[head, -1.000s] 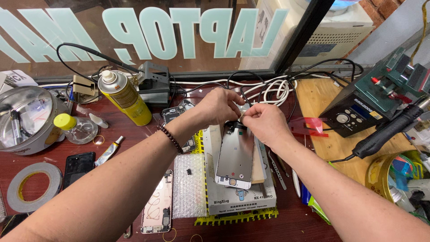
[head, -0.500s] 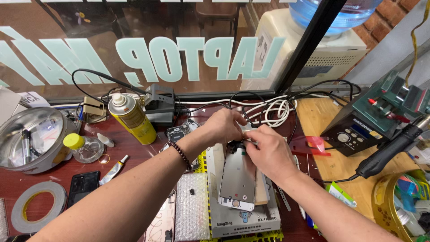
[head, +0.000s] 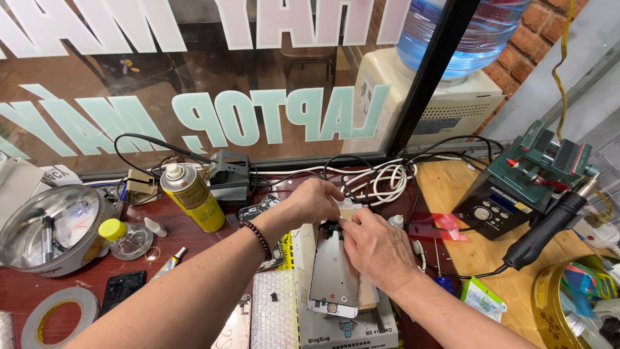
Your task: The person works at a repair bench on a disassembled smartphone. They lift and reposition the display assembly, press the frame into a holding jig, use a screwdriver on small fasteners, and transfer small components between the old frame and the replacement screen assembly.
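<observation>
Head view: phone screen panel (head: 334, 271) worked at its top edge by both hands.
Left hand (head: 314, 202) and right hand (head: 374, 249) are pinched narrow on the panel's top (exact grip hidden); yellow spray can (head: 192, 197) stands well left of the fingers.
</observation>
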